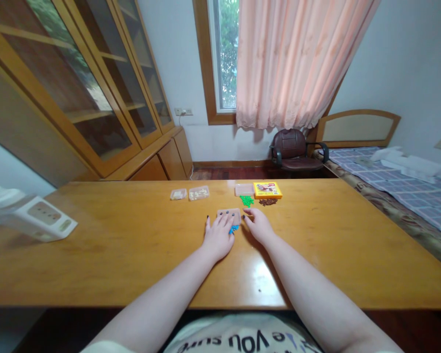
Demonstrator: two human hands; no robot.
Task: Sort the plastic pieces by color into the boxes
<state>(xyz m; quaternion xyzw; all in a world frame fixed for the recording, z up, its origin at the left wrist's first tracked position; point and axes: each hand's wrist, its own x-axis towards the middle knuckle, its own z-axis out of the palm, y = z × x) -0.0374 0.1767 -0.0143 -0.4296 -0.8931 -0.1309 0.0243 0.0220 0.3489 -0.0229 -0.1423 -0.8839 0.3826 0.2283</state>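
My left hand lies with its fingers spread over a shallow clear plastic box and partly covers it. A small heap of blue pieces shows beside my left thumb. My right hand is just right of the box, its fingers bent and apart, with nothing visible in them. Beyond it are a pile of green pieces and a pile of brown pieces. Behind these sit another clear plastic box and a yellow printed box.
Two clear containers with pale pieces, a smaller one and a larger one, stand at the back left of the wooden table. A white-and-clear appliance is at the far left. Past the table are a chair and a bed.
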